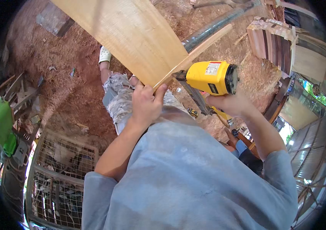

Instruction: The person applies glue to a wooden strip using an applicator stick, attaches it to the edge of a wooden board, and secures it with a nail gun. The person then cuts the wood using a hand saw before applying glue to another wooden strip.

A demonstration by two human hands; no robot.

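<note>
My right hand (230, 104) is wrapped round the handle of a yellow nail gun (205, 78), partly hiding it. The tool's nose meets or nearly meets a narrow wooden strip (205, 46) set along the end of a wide, pale wooden board (132, 34); exact contact I cannot make out. At the near corner, where strip and board come together, my left hand (147, 101) grips the wood with its thumb raised along the joint. The board slants away to the upper left, and its far end is out of view.
Sawdust and shavings cover the ground (71, 76). A dark pipe (220, 25) runs behind the strip. Stacked wood pieces (272, 44) stand at upper right. A wire-mesh frame (61, 172) and a green object (0, 120) are on the left; a wooden block (53, 19) lies beyond.
</note>
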